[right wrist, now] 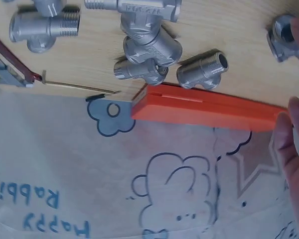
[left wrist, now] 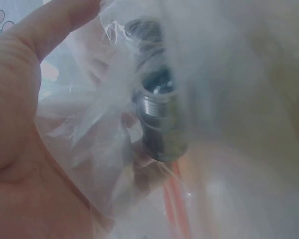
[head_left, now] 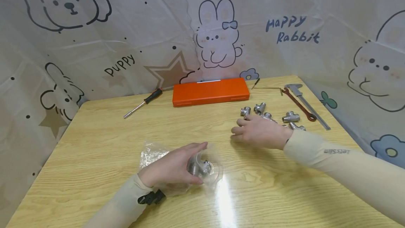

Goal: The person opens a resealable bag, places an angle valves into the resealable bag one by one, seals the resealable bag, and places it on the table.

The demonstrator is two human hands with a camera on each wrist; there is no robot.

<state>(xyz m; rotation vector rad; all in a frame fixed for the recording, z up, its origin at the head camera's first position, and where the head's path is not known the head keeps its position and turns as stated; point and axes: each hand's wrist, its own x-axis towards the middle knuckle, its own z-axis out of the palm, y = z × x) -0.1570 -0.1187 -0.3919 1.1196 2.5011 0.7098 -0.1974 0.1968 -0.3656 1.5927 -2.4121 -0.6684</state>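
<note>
My left hand (head_left: pixel 177 166) holds a clear plastic bag (head_left: pixel 150 154), thumb and fingers spread around its side. Inside the bag are metal tee fittings (head_left: pixel 205 167), and the left wrist view shows a threaded fitting (left wrist: pixel 157 109) through the film. My right hand (head_left: pixel 261 132) is over the table, just in front of a cluster of loose fittings. Between its thumb and fingers is a tee fitting (right wrist: pixel 283 39) at the edge of the right wrist view, pinched and partly covered by the thumb. In the head view the hand hides this fitting.
Loose tee fittings (head_left: pixel 291 116) lie around the right hand. An orange case (head_left: pixel 211 92) stands at the back, with a screwdriver (head_left: pixel 143 103) to its left. At the back right lie a hex key (head_left: pixel 267 88), a red wrench (head_left: pixel 299 104) and a caliper (head_left: pixel 311 110).
</note>
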